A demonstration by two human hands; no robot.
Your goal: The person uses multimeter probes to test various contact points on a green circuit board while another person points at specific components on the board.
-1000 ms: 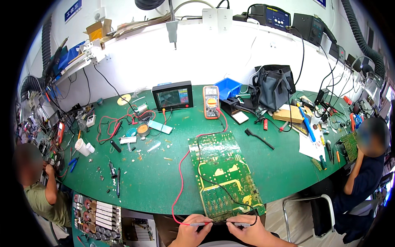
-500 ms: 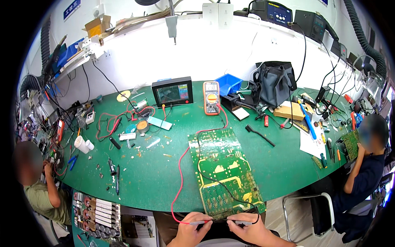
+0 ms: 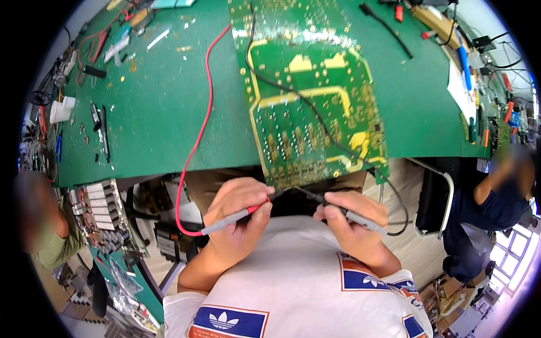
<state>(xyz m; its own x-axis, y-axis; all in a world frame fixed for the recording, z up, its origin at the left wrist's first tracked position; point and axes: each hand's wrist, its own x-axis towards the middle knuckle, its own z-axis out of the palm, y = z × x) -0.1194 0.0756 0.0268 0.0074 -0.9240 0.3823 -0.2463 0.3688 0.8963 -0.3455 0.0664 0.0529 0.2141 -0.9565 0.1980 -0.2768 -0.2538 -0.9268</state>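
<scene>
A large green circuit board (image 3: pixel 304 107) lies on the green bench mat, its near edge jutting past the bench edge toward me. My left hand (image 3: pixel 239 211) pinches a red-and-grey test probe (image 3: pixel 231 219), its tip pointing at the board's near edge. In my right hand (image 3: pixel 358 219) is a black-and-grey test probe (image 3: pixel 355 217), its dark tip also directed at that edge. Whether either tip touches the board cannot be told. A red lead (image 3: pixel 209 96) curves along the board's left side, and a black lead (image 3: pixel 315 112) crosses over the board.
A black brush (image 3: pixel 389 31) lies right of the board. Pens (image 3: pixel 101 129) lie on the left of the green mat (image 3: pixel 158 112). A board with large components (image 3: pixel 101 208) sits at lower left. People sit at both sides; a metal-framed chair (image 3: pixel 448 197) stands at right.
The view has tipped down toward my lap, so the multimeter and the bench's back have left the picture. Both hands still hold their probes near the board's near edge.
</scene>
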